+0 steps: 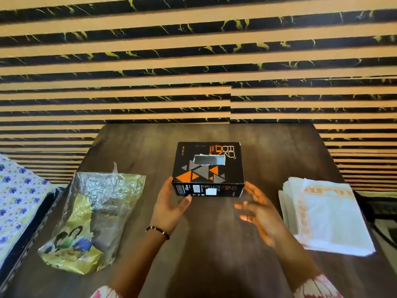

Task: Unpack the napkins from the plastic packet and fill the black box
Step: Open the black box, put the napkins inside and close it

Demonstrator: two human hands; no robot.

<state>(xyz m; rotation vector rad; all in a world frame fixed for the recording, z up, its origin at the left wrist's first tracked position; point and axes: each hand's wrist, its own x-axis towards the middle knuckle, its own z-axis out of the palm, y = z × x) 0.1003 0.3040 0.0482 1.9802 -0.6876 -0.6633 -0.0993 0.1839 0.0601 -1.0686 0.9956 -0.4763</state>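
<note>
Now the black box [208, 168] sits in the middle of the worktop [279, 147], top face up, with a slot cut in that face through which a pale lining shows. The left hand [169, 204] touches the near left corner of the box, fingers [186, 200] spread and thumb along the left edge, gripping nothing firmly. The right hand [261, 214] hovers just beside the near right corner, fingers loose and apart, holding nothing. The napkins [326, 216] lie in a loose stack on the right of the worktop, already out of the plastic packet [90, 216], which lies crumpled and apparently emptied on the left.

Judging by this, the step in hand is taking hold of the box to open it. Both hands should close on the two short sides together, so the light carton does not skid or twist. The near end flap looks the likeliest way in; lifting it gently avoids tearing the card. Drawing the box nearer first would leave room to bring the stack across squarely.
</note>
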